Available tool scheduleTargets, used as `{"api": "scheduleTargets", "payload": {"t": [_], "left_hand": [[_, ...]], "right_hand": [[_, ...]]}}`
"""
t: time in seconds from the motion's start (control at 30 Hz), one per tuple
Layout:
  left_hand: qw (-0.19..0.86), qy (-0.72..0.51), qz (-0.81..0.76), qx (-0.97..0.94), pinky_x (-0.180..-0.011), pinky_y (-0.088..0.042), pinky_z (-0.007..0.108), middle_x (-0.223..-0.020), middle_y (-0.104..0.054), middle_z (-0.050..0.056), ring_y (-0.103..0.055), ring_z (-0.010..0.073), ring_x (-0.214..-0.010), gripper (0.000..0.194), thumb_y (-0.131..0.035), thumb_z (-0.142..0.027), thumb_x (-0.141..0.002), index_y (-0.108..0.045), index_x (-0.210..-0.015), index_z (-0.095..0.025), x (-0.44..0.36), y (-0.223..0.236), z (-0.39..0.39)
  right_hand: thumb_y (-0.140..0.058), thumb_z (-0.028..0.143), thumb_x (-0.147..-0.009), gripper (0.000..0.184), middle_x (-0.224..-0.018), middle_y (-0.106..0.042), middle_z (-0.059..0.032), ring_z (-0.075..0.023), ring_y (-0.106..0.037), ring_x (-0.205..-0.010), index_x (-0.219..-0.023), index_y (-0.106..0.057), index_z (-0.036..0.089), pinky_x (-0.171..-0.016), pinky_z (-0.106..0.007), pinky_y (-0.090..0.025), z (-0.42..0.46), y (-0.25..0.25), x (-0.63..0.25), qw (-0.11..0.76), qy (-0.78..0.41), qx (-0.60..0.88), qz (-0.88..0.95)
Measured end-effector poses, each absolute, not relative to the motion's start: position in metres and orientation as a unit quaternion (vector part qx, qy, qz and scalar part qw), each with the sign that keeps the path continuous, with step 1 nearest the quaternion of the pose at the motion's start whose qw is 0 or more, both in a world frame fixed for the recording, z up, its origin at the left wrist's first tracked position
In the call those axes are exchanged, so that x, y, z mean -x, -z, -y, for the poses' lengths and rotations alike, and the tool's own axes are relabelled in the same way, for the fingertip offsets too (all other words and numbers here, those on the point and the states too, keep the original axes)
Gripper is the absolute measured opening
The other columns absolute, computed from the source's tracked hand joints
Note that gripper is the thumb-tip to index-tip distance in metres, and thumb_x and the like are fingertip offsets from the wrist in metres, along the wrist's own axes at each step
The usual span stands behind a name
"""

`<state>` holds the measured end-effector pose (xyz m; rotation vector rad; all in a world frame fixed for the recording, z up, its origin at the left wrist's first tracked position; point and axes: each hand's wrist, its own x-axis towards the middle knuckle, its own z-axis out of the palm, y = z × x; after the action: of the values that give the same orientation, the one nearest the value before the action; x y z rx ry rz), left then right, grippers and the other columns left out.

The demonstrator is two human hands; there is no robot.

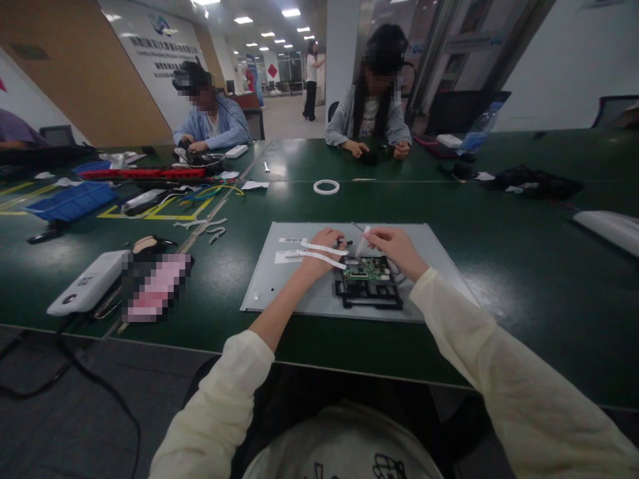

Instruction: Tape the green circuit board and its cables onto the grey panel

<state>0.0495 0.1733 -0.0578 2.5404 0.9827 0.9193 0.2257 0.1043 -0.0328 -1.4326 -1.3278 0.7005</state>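
Observation:
A grey metal panel [279, 279] lies flat on the dark green table [524, 266] in front of me. On it sits a green circuit board [370, 268] in a black bracket [370, 295]. My left hand [322, 249] rests on the panel left of the board, fingers curled, with two white flat ribbon strips [319, 253] lying across it. My right hand [394, 249] pinches the end of another white ribbon cable [363, 241] just above the board.
A white tape ring [326, 187] lies beyond the panel. At left are a white device [88, 283], a blue tray [72, 201], coloured wires [210, 193] and tools. Two people sit working across the table. A white object [609, 229] and black items [529, 181] lie at right.

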Motion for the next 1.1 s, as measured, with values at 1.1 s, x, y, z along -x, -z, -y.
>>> {"api": "scheduleTargets", "payload": {"t": [1.1], "left_hand": [[0.18, -0.241, -0.249, -0.92, -0.103, -0.041, 0.035, -0.119, -0.061, 0.009, -0.055, 0.0167, -0.114, 0.027, -0.042, -0.01, -0.086, -0.065, -0.099, -0.015, -0.048, 0.062, -0.173]], "right_hand": [[-0.054, 0.052, -0.072, 0.03, -0.067, -0.055, -0.0007, -0.0143, -0.058, -0.067, -0.074, -0.048, 0.024, -0.066, -0.027, -0.052, -0.1, 0.031, -0.239, 0.648, -0.415, 0.48, 0.421]]}}
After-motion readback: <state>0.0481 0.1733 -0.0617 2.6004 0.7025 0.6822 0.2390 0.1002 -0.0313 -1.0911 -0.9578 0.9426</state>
